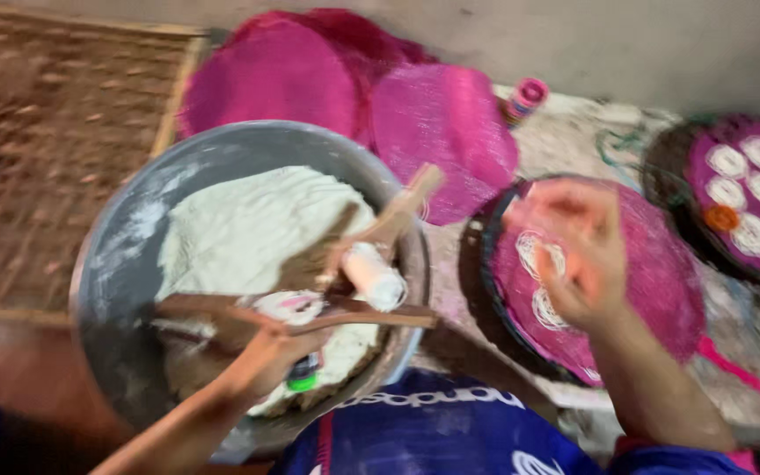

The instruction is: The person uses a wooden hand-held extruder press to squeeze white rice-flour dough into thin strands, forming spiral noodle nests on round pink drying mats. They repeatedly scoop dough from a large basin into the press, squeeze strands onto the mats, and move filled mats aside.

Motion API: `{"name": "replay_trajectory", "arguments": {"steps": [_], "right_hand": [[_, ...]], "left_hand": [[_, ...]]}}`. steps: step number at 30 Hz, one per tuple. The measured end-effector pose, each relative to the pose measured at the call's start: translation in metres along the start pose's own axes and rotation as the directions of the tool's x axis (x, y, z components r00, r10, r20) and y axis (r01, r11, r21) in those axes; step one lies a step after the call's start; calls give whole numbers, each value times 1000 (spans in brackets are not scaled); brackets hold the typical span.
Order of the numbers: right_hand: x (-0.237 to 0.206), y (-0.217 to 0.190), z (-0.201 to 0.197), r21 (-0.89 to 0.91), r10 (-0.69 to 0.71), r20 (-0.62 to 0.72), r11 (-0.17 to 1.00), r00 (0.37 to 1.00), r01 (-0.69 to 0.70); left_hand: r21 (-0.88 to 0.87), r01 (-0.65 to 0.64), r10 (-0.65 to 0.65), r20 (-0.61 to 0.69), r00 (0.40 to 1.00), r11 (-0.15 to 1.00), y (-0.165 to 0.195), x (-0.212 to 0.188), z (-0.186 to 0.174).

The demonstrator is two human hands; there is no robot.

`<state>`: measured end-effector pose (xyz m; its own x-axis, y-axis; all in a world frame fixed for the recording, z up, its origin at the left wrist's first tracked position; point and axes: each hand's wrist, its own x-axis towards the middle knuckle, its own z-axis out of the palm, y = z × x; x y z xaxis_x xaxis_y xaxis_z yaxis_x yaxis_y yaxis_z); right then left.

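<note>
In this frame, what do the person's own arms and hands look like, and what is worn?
Both forearms are bare, with no gloves, and no rings or watch can be made out through the blur. The left hand and right hand are motion-blurred. A blue garment with white markings covers the torso; a pink edge shows by the right upper arm.
</note>
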<state>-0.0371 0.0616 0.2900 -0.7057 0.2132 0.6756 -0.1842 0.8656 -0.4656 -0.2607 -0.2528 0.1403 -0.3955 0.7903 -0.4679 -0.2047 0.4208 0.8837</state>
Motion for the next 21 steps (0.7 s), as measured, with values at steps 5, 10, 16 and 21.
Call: {"name": "replay_trajectory", "arguments": {"steps": [5, 10, 16, 21], "right_hand": [[-58, 97, -46, -455, 638, 129, 718, 759, -527], [-134, 155, -5, -607, 655, 144, 651, 742, -456], [-157, 164, 1, -671, 675, 141, 603, 724, -431], [-164, 159, -30, -560, 710, 35, 597, 703, -574]], "left_hand": [[344, -383, 432, -74, 899, 857, -18, -16, -24], [251, -281, 326, -160, 932, 926, -15, -18, -36], [361, -372, 439, -124, 890, 855, -6, -18, -37], [667, -569, 721, 69, 690, 481, -12, -28, -42]]}}
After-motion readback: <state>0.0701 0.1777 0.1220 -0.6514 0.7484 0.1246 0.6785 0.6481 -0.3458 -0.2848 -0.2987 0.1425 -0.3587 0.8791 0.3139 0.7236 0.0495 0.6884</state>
